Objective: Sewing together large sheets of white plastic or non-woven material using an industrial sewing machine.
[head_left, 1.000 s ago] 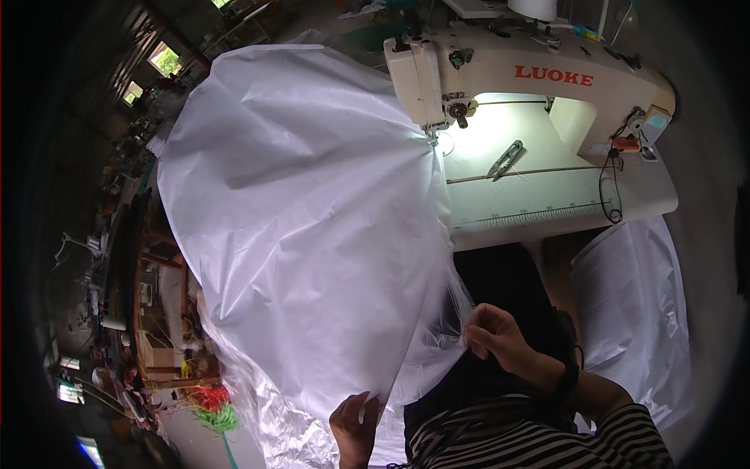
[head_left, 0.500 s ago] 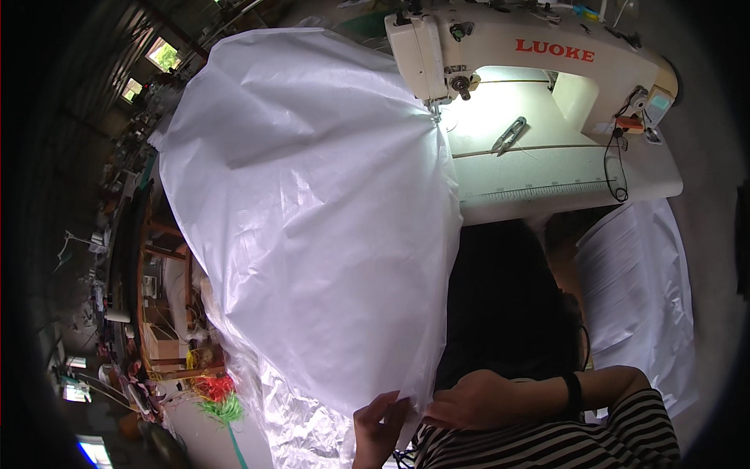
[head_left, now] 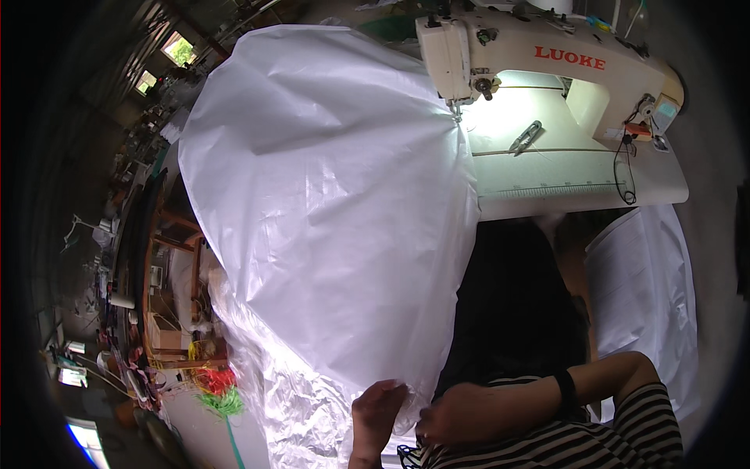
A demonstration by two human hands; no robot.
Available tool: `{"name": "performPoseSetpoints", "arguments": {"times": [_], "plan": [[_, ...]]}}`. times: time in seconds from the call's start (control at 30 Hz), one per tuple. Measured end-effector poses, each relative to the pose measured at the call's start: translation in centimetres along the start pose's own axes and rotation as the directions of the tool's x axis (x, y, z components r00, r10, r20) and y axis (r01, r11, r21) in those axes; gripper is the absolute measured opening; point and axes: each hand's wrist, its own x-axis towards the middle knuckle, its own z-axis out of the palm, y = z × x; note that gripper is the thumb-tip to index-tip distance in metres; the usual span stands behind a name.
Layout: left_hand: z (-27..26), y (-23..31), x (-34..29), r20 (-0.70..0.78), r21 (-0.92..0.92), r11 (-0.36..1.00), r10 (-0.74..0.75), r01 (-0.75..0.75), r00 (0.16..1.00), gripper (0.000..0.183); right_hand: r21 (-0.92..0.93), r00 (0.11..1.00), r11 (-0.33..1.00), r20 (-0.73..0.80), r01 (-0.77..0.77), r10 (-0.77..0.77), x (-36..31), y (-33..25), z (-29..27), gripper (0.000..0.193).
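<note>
A large white sheet, thin and glossy like plastic fabric, runs from under the presser foot of a white sewing machine down to my lap. Near the bottom of the head view, my left hand pinches the sheet's near edge between thumb and fingers. Close beside it on the right, my right hand is slightly blurred, its fingers curled at the same edge. The fingertips of the right hand are partly hidden. Where the needle meets the sheet, creases fan out toward the left.
Small thread snips lie on the lit machine bed. Another white sheet hangs at the right, below the bed. To the left stands a wooden rack, with red and green strands beside it. Crinkled clear film hangs at lower left.
The whole view has shifted, so machine and sheet appear farther right. My left hand's fingers have drawn together on the edge, and my right hand has moved slightly downward.
</note>
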Motion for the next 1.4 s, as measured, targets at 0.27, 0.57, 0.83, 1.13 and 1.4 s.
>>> {"name": "performPoseSetpoints", "arguments": {"times": [0.27, 0.57, 0.83, 1.13, 1.4], "plan": [[-0.8, -0.7, -0.3, -0.097, -0.166, 0.976, 0.125, -0.14, 0.987, 0.011, 0.82, 0.797, 0.45, 0.013, -0.354, 0.604, 0.4, 4.3, -3.2, 0.046], [-2.6, 0.0, 1.0, -0.259, -0.296, 0.934, 0.121, -0.198, 0.958, 0.014, 0.692, 0.749, 0.453, 0.192, -0.562, 0.634, -1.6, 5.4, -2.4, 0.038], [-2.7, -0.2, 1.3, -0.245, -0.297, 0.926, 0.16, -0.231, 0.956, 0.017, 0.47, 0.809, 0.688, 0.102, -0.552, 0.58, -2.2, 5.9, -1.0, 0.036], [-3.1, 0.1, 1.2, -0.29, -0.228, 0.874, 0.36, -0.43, 0.887, 0.011, 0.382, 0.942, 0.921, -0.277, -0.072, 0.189, 4.9, 6.3, 0.7, 0.025], [-5.9, 0.9, 3.3, -0.335, 0.007, 0.899, 0.416, -0.439, 0.846, 0.019, 0.449, 0.449, 0.738, -0.594, -0.504, 0.668, -8.7, 18.3, -6.1, 0.027]]}}
